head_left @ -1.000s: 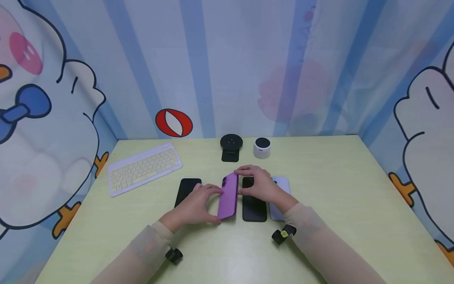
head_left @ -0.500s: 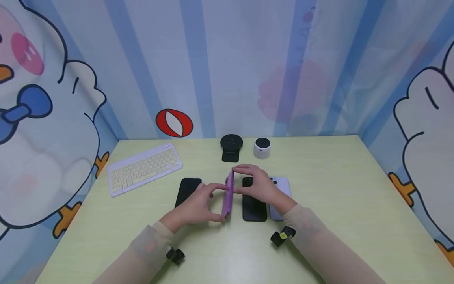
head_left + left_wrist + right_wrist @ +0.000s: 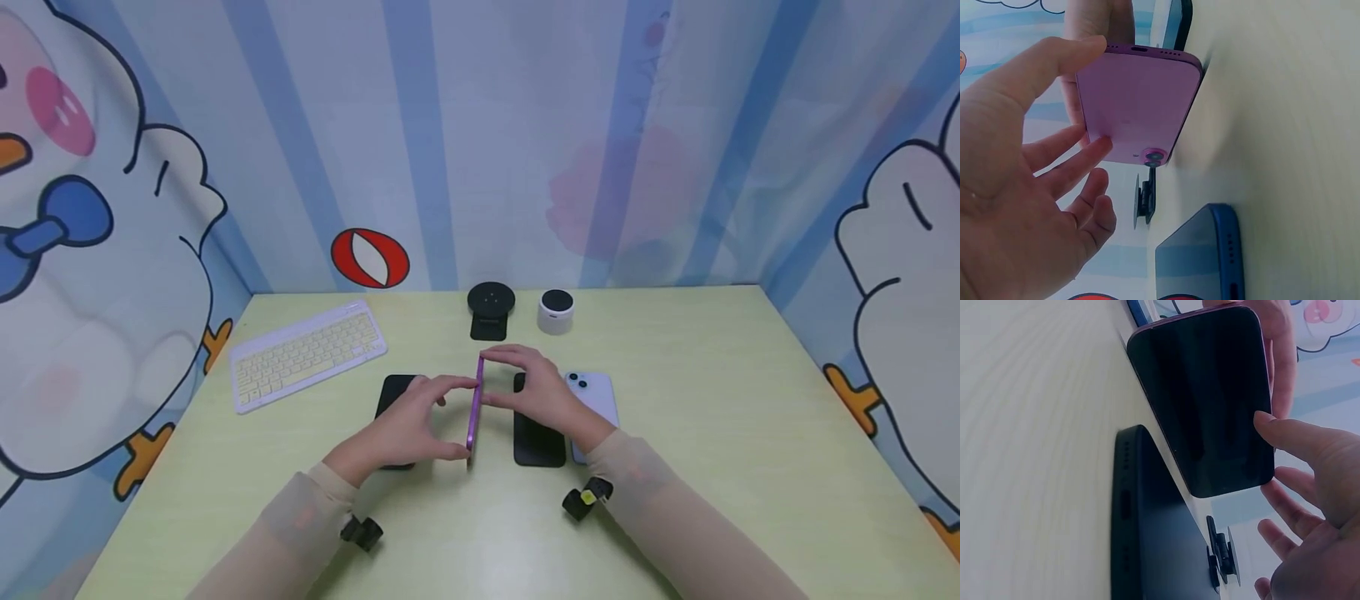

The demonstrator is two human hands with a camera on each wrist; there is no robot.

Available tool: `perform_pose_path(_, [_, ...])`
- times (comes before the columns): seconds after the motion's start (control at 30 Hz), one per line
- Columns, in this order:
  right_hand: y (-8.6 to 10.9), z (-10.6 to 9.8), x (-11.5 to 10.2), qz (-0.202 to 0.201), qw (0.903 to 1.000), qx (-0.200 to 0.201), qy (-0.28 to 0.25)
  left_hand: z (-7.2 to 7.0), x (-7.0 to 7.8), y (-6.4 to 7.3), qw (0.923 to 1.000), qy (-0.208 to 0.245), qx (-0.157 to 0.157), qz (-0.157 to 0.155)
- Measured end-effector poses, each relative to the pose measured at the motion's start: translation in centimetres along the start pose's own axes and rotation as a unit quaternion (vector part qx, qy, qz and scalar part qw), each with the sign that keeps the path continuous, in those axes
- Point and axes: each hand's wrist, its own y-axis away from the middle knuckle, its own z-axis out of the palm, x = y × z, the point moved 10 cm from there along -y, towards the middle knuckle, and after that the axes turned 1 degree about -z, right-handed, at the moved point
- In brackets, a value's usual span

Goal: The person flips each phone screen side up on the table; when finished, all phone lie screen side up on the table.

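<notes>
A purple smartphone (image 3: 475,412) stands on its long edge at the middle of the table. My left hand (image 3: 408,421) holds it, thumb at the bottom end and fingertips against the purple back (image 3: 1135,100), as the left wrist view shows. At the far end my right hand (image 3: 546,393) grips it, with the thumb on the dark screen (image 3: 1204,394) and fingertips at the top corner. Partly hidden by the left hand lies a dark phone (image 3: 392,393). A black phone (image 3: 538,442) lies under the right hand, beside a lavender phone (image 3: 596,396).
A white keyboard (image 3: 307,357) lies at the back left of the table (image 3: 712,375). Towards the back edge stand a black round-topped stand (image 3: 491,302) and a small white cylinder with a black top (image 3: 556,313). A striped curtain (image 3: 510,150) hangs behind.
Both hands have turned the purple phone from leaning, with its back showing, up onto its long edge. It has also shifted slightly left, and the hands moved with it.
</notes>
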Motion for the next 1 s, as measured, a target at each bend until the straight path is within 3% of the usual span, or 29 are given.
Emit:
perform_pose_path(0.37, [-0.5,0.5,0.2,0.015,0.9997,-0.007,-0.020,-0.7,-0.3,0.3,0.9998,-0.001,0.002,0.020])
perform_pose_path(0.53, [-0.6,0.9,1.0,0.043,0.9988,-0.013,-0.021,-1.1,-0.6,0.3,0.9993,0.001,0.008,0.036])
perform_pose_path(0.7, [-0.6,1.7,1.8,0.076,0.9962,-0.042,0.010,-1.4,-0.9,0.6,0.9986,0.012,0.013,0.049])
perform_pose_path(1.0, [-0.9,2.5,1.8,0.069,0.9909,-0.077,0.086,-1.6,-2.6,1.2,0.9996,-0.006,0.025,0.008])
